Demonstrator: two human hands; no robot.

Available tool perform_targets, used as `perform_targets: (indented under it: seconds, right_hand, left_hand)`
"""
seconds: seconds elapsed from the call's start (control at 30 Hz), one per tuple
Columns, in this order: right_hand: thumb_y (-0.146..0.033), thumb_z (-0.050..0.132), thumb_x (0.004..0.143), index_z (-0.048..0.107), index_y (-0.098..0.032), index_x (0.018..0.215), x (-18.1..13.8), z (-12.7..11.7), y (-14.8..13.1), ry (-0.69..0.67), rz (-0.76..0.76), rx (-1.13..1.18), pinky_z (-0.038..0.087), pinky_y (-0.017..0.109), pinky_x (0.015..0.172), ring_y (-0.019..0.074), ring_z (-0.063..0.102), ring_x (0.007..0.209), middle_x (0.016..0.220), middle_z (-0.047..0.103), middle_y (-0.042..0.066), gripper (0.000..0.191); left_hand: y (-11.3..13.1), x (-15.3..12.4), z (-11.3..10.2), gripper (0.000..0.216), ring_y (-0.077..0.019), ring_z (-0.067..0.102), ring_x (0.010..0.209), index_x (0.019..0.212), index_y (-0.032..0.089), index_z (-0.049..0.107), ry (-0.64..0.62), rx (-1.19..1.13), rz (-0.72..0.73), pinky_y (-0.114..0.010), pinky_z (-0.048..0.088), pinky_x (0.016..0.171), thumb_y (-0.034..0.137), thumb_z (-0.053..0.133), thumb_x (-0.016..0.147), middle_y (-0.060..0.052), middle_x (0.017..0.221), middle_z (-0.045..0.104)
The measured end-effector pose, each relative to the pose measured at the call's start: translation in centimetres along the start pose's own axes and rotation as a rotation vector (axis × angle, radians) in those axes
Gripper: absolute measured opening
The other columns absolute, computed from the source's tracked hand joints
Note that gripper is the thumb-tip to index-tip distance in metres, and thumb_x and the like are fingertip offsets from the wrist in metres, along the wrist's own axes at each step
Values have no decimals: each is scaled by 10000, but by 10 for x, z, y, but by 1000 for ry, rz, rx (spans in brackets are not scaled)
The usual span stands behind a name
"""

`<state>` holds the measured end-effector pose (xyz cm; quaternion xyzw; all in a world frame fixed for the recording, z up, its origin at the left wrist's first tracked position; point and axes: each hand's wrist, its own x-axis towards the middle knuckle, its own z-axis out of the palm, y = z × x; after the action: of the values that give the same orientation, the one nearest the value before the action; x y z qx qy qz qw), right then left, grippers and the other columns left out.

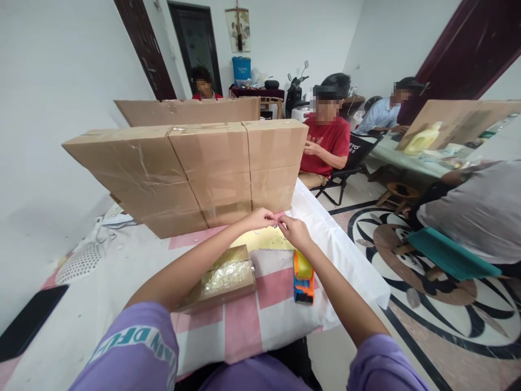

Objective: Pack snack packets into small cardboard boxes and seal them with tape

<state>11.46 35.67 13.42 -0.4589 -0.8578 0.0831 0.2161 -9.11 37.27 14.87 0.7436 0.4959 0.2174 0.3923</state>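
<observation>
My left hand (260, 218) and my right hand (296, 231) meet above a yellow mat (264, 240) on the table. Both are pinched together on a tiny pink item (279, 219) too small to name. A flat cardboard box (222, 279) filled with small pale pieces in clear plastic lies under my left forearm. An orange and blue tool (303, 277) rests on the cloth beneath my right forearm.
A wall of stacked cardboard boxes (195, 168) stands just beyond my hands. The pink and white checked cloth (240, 320) covers the table. A dark phone (28, 320) lies at the left edge. Other people sit at tables behind and to the right.
</observation>
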Motion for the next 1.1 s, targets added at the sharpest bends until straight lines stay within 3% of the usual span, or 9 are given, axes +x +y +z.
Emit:
perform_targets:
  seconds: [0.37, 0.63, 0.73, 0.93, 1.1]
  right_hand:
    - [-278, 434, 1042, 695, -230, 984, -18, -10, -9, 190, -111, 65, 419, 257, 737, 184, 659, 820, 910, 743, 60, 272]
    - [-254, 404, 1051, 670, -238, 955, -38, -16, -17, 349, -210, 123, 452, 286, 757, 179, 644, 807, 896, 714, 63, 284]
    - [-255, 408, 1049, 637, -238, 964, -49, -18, -25, 418, -199, 242, 465, 290, 710, 169, 622, 757, 897, 691, 59, 245]
    - [-258, 460, 1023, 585, -262, 941, -88, -5, -49, 495, -85, 546, 461, 319, 635, 172, 572, 684, 899, 663, 40, 150]
    - [-218, 509, 994, 581, -282, 919, -143, 17, -72, 478, 2, 680, 436, 336, 592, 203, 584, 703, 849, 644, 40, 121]
  left_hand:
    - [19, -19, -8, 258, -149, 649, 716, 870, 163, 721, -48, -103, 28, -225, 477, 570, 399, 647, 796, -48, 816, 720]
    - [44, -34, -10, 163, -122, 603, 671, 834, 168, 665, 107, -48, -31, -214, 440, 567, 279, 549, 860, 5, 695, 627]
    - [33, -24, -15, 168, -123, 621, 718, 901, 147, 672, 50, -3, -112, -244, 509, 647, 291, 589, 930, -13, 795, 655]
    - [2, 16, -13, 327, -198, 679, 978, 1216, 151, 635, -213, 131, -355, -395, 600, 838, 367, 649, 971, -87, 1174, 672]
    - [-1, 39, 6, 364, -237, 657, 1085, 1273, 174, 624, -242, 279, -463, -437, 586, 912, 378, 641, 973, -100, 1289, 637]
